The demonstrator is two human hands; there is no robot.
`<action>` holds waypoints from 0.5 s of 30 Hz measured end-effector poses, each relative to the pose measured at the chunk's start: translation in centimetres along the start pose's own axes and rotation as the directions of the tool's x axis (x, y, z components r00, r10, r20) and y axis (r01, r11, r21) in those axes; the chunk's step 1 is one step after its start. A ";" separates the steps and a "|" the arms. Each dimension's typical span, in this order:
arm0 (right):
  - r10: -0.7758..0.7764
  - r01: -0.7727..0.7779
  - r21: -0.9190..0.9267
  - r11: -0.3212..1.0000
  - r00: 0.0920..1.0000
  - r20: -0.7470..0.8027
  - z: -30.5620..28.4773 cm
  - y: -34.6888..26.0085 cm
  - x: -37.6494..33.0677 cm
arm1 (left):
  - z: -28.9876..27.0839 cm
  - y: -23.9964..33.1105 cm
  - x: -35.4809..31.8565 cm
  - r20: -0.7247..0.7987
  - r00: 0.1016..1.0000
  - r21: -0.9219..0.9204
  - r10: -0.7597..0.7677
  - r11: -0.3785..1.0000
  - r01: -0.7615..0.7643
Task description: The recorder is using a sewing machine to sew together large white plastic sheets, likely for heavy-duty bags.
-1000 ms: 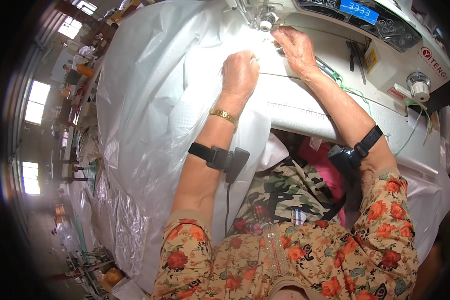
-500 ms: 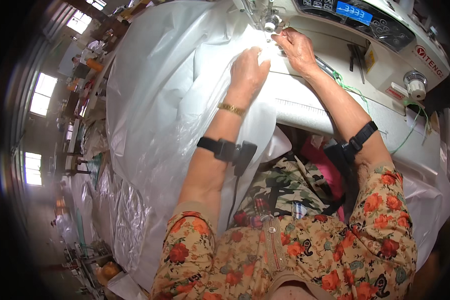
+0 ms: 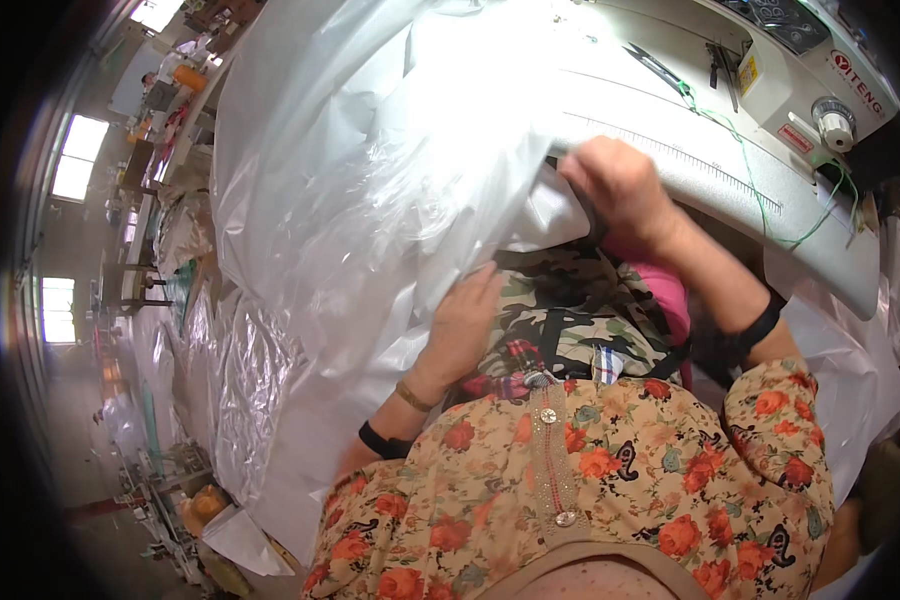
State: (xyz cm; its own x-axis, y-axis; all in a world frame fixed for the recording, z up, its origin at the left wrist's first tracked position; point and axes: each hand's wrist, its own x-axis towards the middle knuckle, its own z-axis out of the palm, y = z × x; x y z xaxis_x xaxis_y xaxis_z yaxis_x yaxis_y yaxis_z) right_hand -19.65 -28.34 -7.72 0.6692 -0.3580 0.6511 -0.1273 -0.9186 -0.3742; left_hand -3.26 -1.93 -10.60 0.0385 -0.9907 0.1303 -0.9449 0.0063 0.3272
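Note:
A large white translucent plastic sheet (image 3: 370,190) spreads from the sewing machine (image 3: 795,110) down the left side and toward my lap. My right hand (image 3: 620,190), slightly blurred, is closed at the sheet's edge, just in front of the machine bed (image 3: 690,155). Lower down, my left hand (image 3: 462,325) grips the sheet's near edge beside my lap, its fingertips pointing away from me. Bright light washes out the sheet near the top, and the needle area is out of view.
Dark thread snips (image 3: 655,68) lie on the bed beside green thread (image 3: 740,150), which trails over the front edge. A slim dark tool (image 3: 715,65) lies to their right. Camouflage cloth (image 3: 570,290) covers my lap. Crumpled clear plastic (image 3: 250,390) hangs at the left.
Both hands have left the needle area and come back toward my body. The left dropped along the sheet's edge; the right moved to the bed's front. My view has shifted down.

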 end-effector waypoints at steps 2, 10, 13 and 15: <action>0.025 -0.029 0.046 0.999 0.995 0.098 1.7 -1.9 -3.4 | -0.6 -1.1 -0.9 -0.140 0.990 0.178 -0.030 0.982 0.055; 0.566 -0.693 0.292 0.659 0.713 0.414 9.7 -2.5 -3.9 | -14.4 -7.6 3.8 -0.524 0.848 0.594 0.073 0.745 0.303; 0.439 -0.665 0.430 0.611 0.737 0.514 12.2 -5.4 -1.9 | -19.8 -4.8 6.3 -0.503 0.818 0.601 0.280 0.793 0.098; 0.262 -0.592 0.528 0.610 0.778 0.570 13.1 -7.5 -0.1 | -22.3 -1.4 7.3 -0.459 0.826 0.493 0.328 0.867 -0.071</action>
State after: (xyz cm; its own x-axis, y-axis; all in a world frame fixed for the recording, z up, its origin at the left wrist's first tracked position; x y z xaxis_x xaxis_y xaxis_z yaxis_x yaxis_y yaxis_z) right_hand -9.12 -19.19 -13.60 0.9052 -0.4237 0.0321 -0.0874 -0.2596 -0.9617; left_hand 5.56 -6.17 10.78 -0.1291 -0.7536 0.6446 -0.9824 0.0088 -0.1866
